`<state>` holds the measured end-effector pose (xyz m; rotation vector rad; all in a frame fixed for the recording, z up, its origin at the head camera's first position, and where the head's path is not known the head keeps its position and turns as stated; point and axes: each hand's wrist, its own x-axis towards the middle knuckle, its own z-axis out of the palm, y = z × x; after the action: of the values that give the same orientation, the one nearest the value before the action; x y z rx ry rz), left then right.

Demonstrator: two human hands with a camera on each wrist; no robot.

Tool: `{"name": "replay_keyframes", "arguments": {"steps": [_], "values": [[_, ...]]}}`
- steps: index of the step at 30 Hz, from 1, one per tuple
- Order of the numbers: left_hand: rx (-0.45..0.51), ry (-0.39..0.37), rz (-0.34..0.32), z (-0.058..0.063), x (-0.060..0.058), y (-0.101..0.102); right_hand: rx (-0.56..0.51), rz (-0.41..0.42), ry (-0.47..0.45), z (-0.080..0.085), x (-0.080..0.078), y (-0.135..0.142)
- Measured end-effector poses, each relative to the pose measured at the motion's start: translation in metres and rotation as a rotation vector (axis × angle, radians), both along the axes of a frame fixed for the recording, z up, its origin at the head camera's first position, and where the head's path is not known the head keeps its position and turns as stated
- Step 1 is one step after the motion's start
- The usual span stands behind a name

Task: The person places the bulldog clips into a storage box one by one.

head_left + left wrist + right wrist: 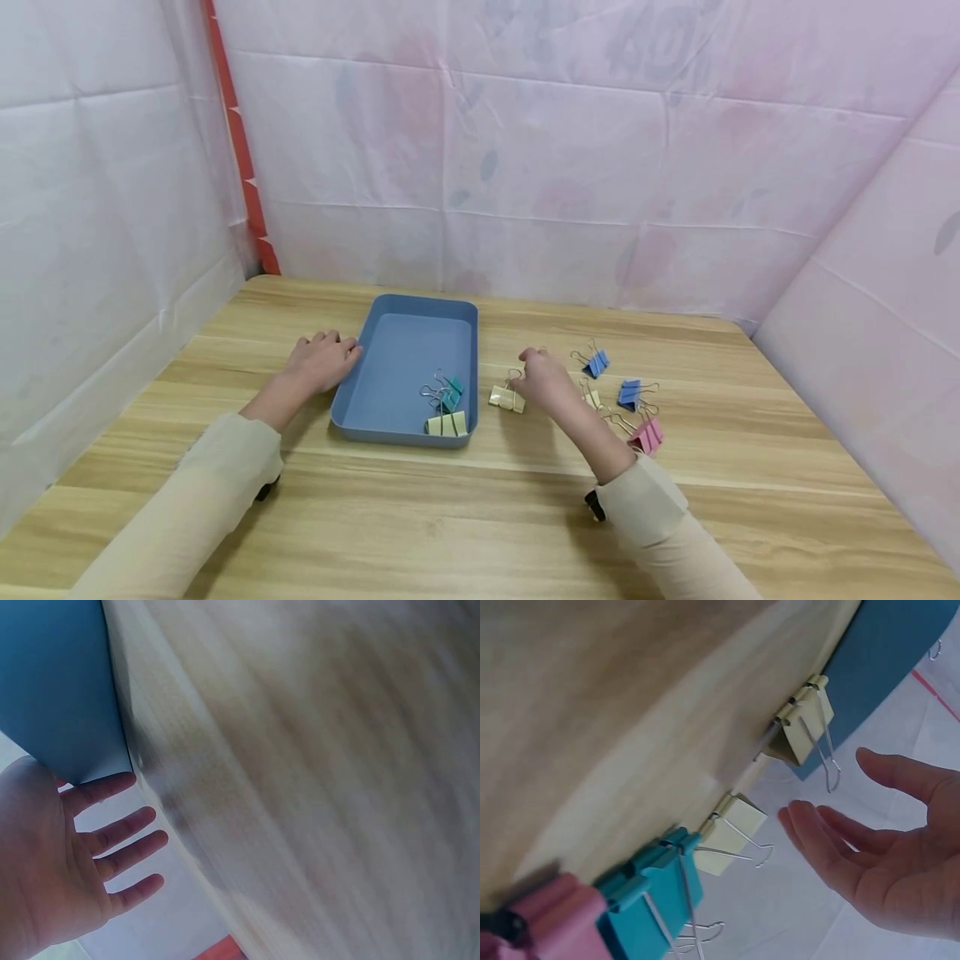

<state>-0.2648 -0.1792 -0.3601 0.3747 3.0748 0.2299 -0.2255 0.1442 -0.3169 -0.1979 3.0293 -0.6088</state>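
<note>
My left hand (321,362) rests at the left rim of a blue-grey tray (375,333). In the left wrist view its fingers are spread nearly straight, the index finger along the tray's end, the thumb mostly hidden. Inside the tray's near right corner lie a green binder clip (451,394) and a pale yellow binder clip (447,425). My right hand (551,385) hovers right beside another pale yellow binder clip (507,399), just right of the tray. The right wrist view shows its thumb and fingers apart, a gap between them and that clip (807,727).
Right of my right hand are two blue binder clips (597,363) (630,395), a pink binder clip (647,435) and a partly hidden yellow one (592,397). Everything stands on a wooden table (420,517). White patterned sheeting (525,150) encloses its back and sides.
</note>
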Motion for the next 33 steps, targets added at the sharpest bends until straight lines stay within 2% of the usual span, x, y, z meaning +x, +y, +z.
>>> {"name": "replay_keyframes", "arguments": {"steps": [3,12,21,33], "values": [[-0.001,0.003,0.0,0.0,0.0,0.0,0.018,-0.015,-0.068,-0.003,-0.001,0.001],[0.001,-0.001,-0.002,0.0,0.0,0.0,0.004,-0.005,-0.162,-0.006,-0.004,0.003],[0.0,-0.008,0.0,-0.002,-0.001,0.001,0.055,0.077,-0.141,-0.011,-0.008,0.003],[0.011,-0.008,0.013,-0.001,0.0,0.0,0.045,0.097,-0.116,-0.012,-0.008,-0.001]]}}
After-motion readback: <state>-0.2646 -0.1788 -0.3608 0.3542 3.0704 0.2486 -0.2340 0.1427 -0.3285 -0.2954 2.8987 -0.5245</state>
